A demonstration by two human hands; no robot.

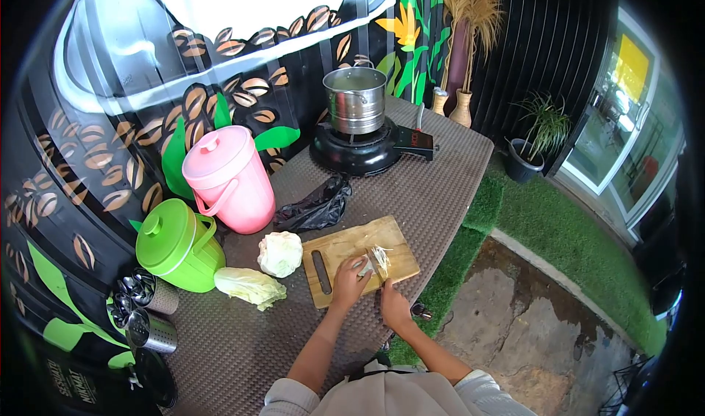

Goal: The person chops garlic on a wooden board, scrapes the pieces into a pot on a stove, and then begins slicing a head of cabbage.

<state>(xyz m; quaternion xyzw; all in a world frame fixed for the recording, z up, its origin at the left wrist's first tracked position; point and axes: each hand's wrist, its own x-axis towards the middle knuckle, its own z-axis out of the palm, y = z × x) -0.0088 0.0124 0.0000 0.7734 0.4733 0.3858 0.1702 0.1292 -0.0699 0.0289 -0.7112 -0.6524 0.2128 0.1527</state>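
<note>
Both hands work at the board (345, 248), which lies near the right edge of the table (440, 188). The left hand (349, 280) is curled, its fingers holding down the cabbage (380, 257) on the board's right half. The right hand (394, 307) is closed round a knife (374, 266), with the blade against the cabbage. Left of the board lie a cabbage half (280, 254) and a leaf (250, 285).

A dark wall (110, 152) painted with coffee beans and green leaves ran behind the bench (448, 188), which wore a brown woven cover. Farther back stood black slatted panelling (547, 41), two vases (461, 107) of dried grass and a potted plant (540, 140). Green turf (565, 232) bordered damp stone paving (514, 320). Daylight came bright through glass doors (624, 115) on the right.
</note>
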